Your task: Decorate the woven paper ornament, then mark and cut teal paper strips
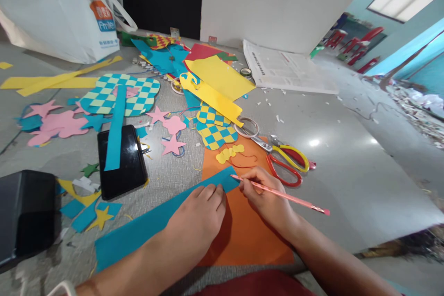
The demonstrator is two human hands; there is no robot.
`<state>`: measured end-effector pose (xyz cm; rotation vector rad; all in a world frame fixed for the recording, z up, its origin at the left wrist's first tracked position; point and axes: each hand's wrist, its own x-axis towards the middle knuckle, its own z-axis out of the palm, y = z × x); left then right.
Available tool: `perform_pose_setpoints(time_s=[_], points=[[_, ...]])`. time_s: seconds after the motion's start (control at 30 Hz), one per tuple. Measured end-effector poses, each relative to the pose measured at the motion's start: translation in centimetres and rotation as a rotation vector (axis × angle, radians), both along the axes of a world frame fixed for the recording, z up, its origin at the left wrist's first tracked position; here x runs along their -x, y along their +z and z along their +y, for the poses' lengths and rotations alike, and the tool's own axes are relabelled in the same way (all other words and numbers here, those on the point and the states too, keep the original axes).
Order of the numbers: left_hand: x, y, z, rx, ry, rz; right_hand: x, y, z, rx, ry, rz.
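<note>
A long blue paper strip (145, 222) lies slantwise over a sheet of orange paper (249, 236). My left hand (199, 215) rests on the strip, its slightly bent fingers pressing the paper down. In my right hand (265, 194) is a pink pencil (291, 198), gripped between thumb and fingers. Its tip meets the strip near the right end. Just beyond, a chain of small yellow paper circles (229, 152) lies on the orange sheet. Scissors with red and yellow handles (289, 157) lie right of it, beside a roll of tape (247, 128).
Left of my hands lie a black phone (123, 180) with a blue strip across it, pink paper stars (173, 145) and a black box (27, 217). Woven checkered pieces (104, 97), yellow paper (222, 76), a newspaper (284, 69) and a white bag (58, 14) lie farther back.
</note>
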<state>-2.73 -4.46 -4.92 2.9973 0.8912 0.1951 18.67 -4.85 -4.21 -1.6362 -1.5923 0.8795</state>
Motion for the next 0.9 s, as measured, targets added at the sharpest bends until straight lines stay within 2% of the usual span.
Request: perform_pose_setpoints(time_s=[0.9], points=[[0.04, 0.08, 0.04, 0.017, -0.009, 0.05, -0.22, -0.18, -0.09, 0.011, 0.012, 0.008]])
